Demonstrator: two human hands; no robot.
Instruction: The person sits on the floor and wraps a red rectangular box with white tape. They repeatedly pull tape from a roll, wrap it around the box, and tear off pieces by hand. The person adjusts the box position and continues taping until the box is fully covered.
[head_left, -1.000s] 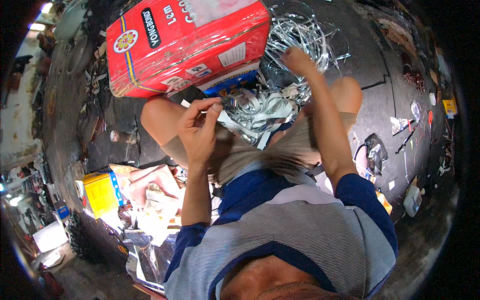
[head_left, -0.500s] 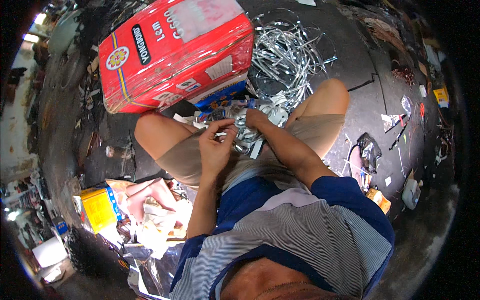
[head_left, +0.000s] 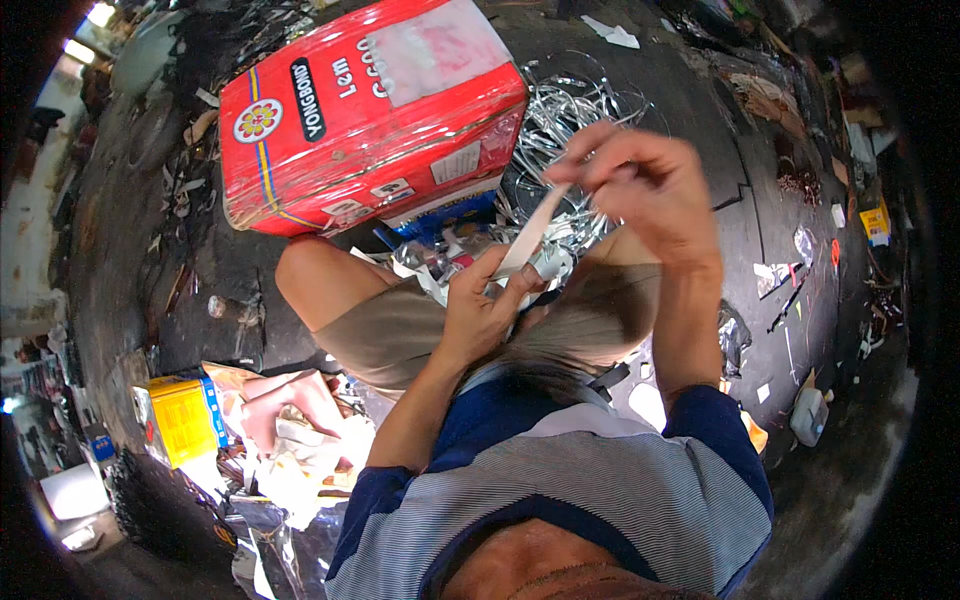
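Observation:
A narrow white strip [head_left: 537, 228] is stretched at a slant between my two hands, above my lap. Its lower end is held by my left hand [head_left: 485, 315], the thumb and fingers closed on it. Higher and to the right, my right hand [head_left: 650, 185] pinches the upper end; these fingers are a little blurred by motion. Beneath and beyond the strip lies a tangled pile of shiny silver strips [head_left: 570, 120]. Some clear and white scraps [head_left: 440, 258] rest between my knees, partly hidden by the left hand.
A large red carton [head_left: 330, 120] wrapped in clear film stands ahead of my left knee. Behind me on the left are a yellow box [head_left: 180, 415] and pinkish sheets [head_left: 305, 405]. A black plastic bag [head_left: 733, 332] and a pale plastic bottle [head_left: 808, 415] lie on the right.
My right hand has risen from the scraps in my lap toward the upper right, drawing out the white strip. My left hand has shifted right and closed on the strip's lower end.

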